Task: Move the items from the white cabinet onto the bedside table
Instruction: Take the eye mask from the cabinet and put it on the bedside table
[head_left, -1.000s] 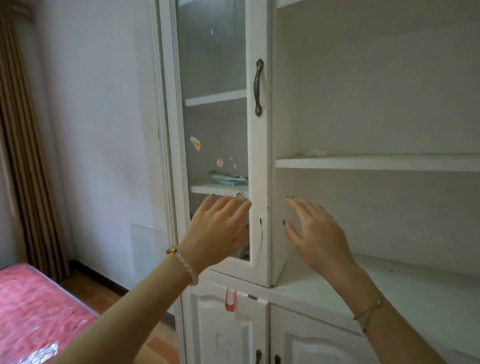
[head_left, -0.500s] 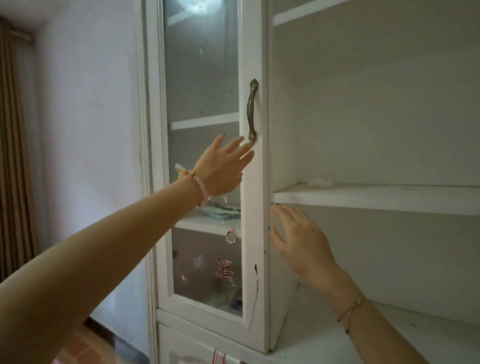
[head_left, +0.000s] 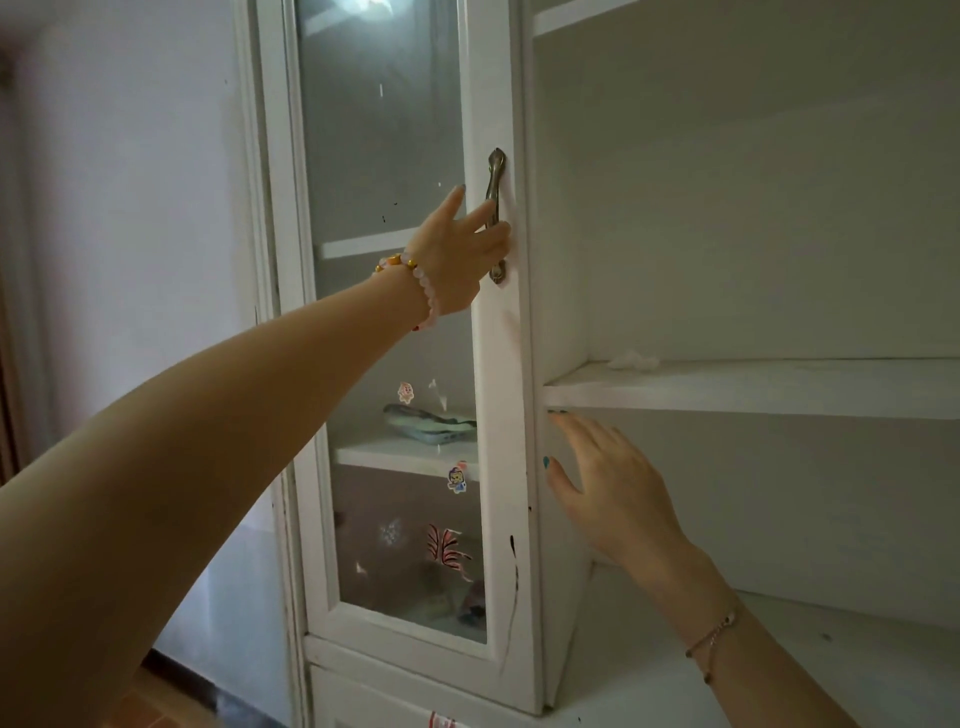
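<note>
The white cabinet has a narrow glass door, which is closed, with a bronze handle. My left hand reaches up to that handle, fingers spread and touching it, not closed around it. My right hand lies flat and open against the inner side panel, just under the open shelf. Behind the glass, a pale green-blue flat item rests on a shelf. Dim shapes sit lower down, too blurred to name. The bedside table is out of view.
A small crumpled white scrap lies on the open shelf. Stickers dot the glass. A white wall stands left of the cabinet, with brown floor below. The cabinet's lower counter runs under my right forearm.
My left hand has risen from in front of the lower glass up to the door handle. My view has tilted upward. The right hand has stayed by the side panel.
</note>
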